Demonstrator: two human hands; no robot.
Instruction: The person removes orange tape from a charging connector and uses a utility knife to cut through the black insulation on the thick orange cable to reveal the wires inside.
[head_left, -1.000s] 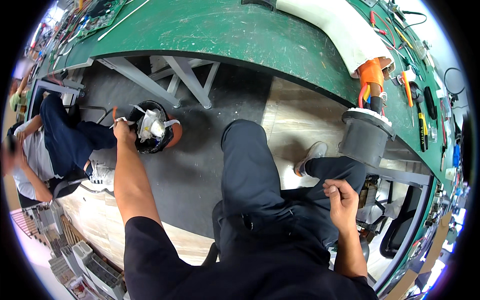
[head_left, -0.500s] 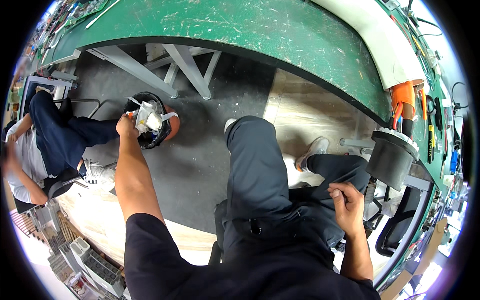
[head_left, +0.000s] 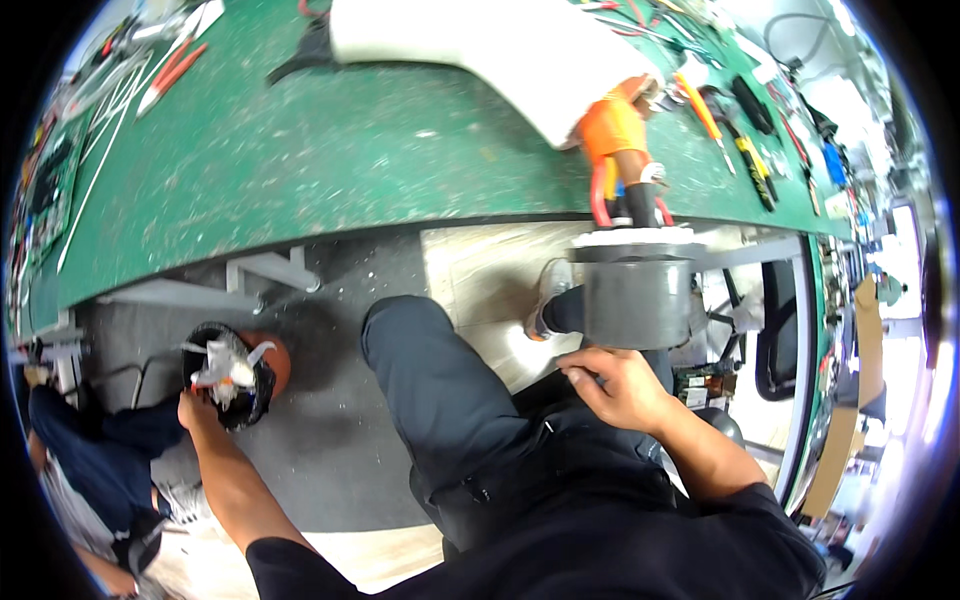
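Observation:
My left hand point(head_left: 193, 408) is closed at the rim of a black-lined bin point(head_left: 262, 390) holding white scraps point(head_left: 222, 365), beside small orange bits; what it grips is unclear. My right hand point(head_left: 610, 385) is curled over my lap, just below a dark grey cylinder point(head_left: 635, 300) that juts over the bench edge; anything in its fingers is hidden. From the cylinder's pale toothed top, red, yellow and black wires run into an orange wrap point(head_left: 612, 130) at the end of a large white curved housing point(head_left: 480, 40).
The green bench point(head_left: 300, 160) carries pliers point(head_left: 170, 75), a screwdriver point(head_left: 700, 105), a circuit board point(head_left: 50, 180) and cables. A seated person point(head_left: 90, 480) is at lower left beside my arm. A black chair point(head_left: 775, 330) and cardboard point(head_left: 835, 460) are at right, grey table legs below the bench.
The view has swung up toward the bench, so more benchtop shows. My right hand has risen toward the cylinder with fingers still curled; my left hand remains at the bin.

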